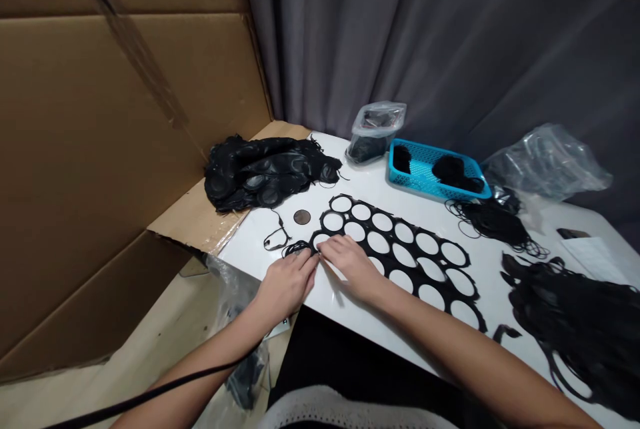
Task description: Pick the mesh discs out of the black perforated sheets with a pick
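Observation:
A flat black sheet with rows of round holes (393, 232) lies on the white table. At its left corner, my left hand (290, 277) rests with its fingers together, close to a small bundle of black cord (296, 248). My right hand (350, 262) bends over the same corner, its fingertips nearly meeting those of my left hand. What the fingertips pinch, if anything, is too small to make out. Beyond my left hand lie a thin black loop (277, 238) and a small dark disc (302, 217).
Crumpled black material (265, 172) lies at the back left, beside a cardboard wall (125, 102). Behind the sheet stand a clear bag (375, 132) and a blue basket (420, 182). Black cords (500, 221) and a black heap (585, 325) lie on the right.

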{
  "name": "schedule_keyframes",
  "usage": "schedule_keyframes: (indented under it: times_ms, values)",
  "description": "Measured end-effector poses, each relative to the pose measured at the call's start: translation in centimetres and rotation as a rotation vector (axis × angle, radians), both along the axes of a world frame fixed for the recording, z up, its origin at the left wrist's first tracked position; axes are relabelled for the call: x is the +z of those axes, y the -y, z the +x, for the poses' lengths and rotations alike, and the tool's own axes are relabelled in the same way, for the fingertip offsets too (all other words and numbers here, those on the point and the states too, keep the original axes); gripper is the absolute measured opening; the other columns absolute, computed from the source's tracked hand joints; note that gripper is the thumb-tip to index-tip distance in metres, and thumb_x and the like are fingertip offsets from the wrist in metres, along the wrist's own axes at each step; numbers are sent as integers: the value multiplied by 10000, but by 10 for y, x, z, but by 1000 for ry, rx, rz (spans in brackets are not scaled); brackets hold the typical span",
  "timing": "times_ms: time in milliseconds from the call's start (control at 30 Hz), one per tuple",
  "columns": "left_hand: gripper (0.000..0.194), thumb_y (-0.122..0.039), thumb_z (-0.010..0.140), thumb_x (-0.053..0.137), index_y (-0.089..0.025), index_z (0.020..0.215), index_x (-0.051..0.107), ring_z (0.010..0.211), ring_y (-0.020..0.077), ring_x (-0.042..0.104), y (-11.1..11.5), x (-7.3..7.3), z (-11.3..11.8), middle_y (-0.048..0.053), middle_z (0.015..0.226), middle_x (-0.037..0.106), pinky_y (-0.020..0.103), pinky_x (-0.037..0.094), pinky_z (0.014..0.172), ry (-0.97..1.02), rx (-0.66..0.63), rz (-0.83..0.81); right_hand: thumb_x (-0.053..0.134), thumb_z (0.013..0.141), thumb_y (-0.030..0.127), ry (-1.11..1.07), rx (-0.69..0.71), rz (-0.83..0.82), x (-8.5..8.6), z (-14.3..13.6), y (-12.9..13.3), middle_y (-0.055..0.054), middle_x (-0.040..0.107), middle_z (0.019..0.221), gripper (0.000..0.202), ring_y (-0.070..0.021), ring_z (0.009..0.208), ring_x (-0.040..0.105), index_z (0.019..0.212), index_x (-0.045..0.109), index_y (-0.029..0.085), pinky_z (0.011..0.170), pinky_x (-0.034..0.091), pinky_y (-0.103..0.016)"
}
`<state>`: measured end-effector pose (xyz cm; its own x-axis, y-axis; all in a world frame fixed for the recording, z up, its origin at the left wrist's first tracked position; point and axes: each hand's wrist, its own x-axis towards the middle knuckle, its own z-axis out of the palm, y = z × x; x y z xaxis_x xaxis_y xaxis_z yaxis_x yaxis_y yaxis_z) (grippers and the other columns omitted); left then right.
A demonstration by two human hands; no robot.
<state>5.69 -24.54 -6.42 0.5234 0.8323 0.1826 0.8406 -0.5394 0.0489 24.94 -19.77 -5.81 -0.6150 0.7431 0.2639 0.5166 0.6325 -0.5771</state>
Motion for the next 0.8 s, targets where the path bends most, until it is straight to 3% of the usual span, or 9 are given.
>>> schedule_keyframes:
  times_ms: [67, 133, 200, 267, 333, 433, 533, 633, 800]
  values:
    - [228, -244, 1006, 448, -196, 1181, 588, 866, 216, 646, 0, 1, 0, 72, 1018, 643, 318, 482, 698, -4, -10, -20, 521, 873, 99, 102, -89, 92, 6, 6, -18, -113, 666, 909, 129, -274, 880, 543, 899, 594, 202, 795, 371, -396]
    - [230, -231, 998, 449, -203, 1182, 584, 864, 210, 644, -1, 3, -1, 69, 1023, 641, 310, 480, 692, -15, -16, -39, 465, 889, 101, 113, -321, 144, 12, 19, -44, -112, 653, 847, 153, -265, 816, 536, 845, 572, 201, 760, 357, -382]
    - [244, -217, 988, 452, -204, 1196, 580, 865, 209, 647, -1, 4, -3, 68, 1040, 645, 307, 483, 692, -23, -19, -43, 452, 906, 149, 65, -542, 153, 17, 36, -67, -108, 649, 815, 147, -258, 778, 538, 813, 552, 205, 732, 352, -368]
    - [254, -213, 987, 450, -203, 1203, 584, 872, 206, 655, -2, 4, -7, 69, 1066, 651, 304, 489, 696, -7, -20, -32, 470, 913, 209, -29, -640, 91, 20, 54, -76, -83, 663, 811, 144, -234, 734, 546, 784, 533, 216, 704, 356, -347]
    - [244, -234, 999, 445, -211, 1186, 600, 856, 191, 665, -2, 3, -9, 63, 1081, 658, 289, 492, 685, 38, 4, -15, 504, 907, 265, -119, -619, -49, 20, 64, -68, -47, 677, 795, 168, -207, 688, 553, 745, 523, 226, 673, 366, -325]
    - [240, -264, 1016, 445, -224, 1186, 609, 839, 163, 676, 0, 1, -6, 53, 1127, 664, 263, 492, 660, 110, 40, 47, 554, 885, 311, -206, -463, -294, 18, 66, -36, -20, 707, 832, 186, -196, 739, 602, 719, 534, 229, 690, 408, -307]
    - [270, -258, 1014, 458, -224, 1247, 590, 889, 166, 683, 5, 0, 7, 60, 1194, 653, 265, 502, 676, 125, -56, 94, 569, 890, 317, -254, -319, -443, 13, 58, -4, -17, 724, 917, 158, -200, 855, 636, 761, 585, 227, 771, 447, -309]
    - [297, -275, 999, 488, -207, 1272, 582, 863, 184, 686, 8, 1, 21, 66, 1155, 664, 285, 506, 647, 71, -132, 69, 563, 902, 307, -272, -286, -496, 8, 51, 13, -20, 720, 932, 139, -204, 895, 641, 810, 630, 228, 817, 460, -324]
    - [325, -281, 994, 493, -184, 1294, 571, 824, 192, 687, 6, 3, 27, 68, 1100, 670, 300, 505, 626, 19, -140, 29, 566, 902, 290, -291, -304, -490, 1, 48, 18, -30, 716, 963, 120, -218, 957, 644, 849, 655, 229, 875, 467, -357]
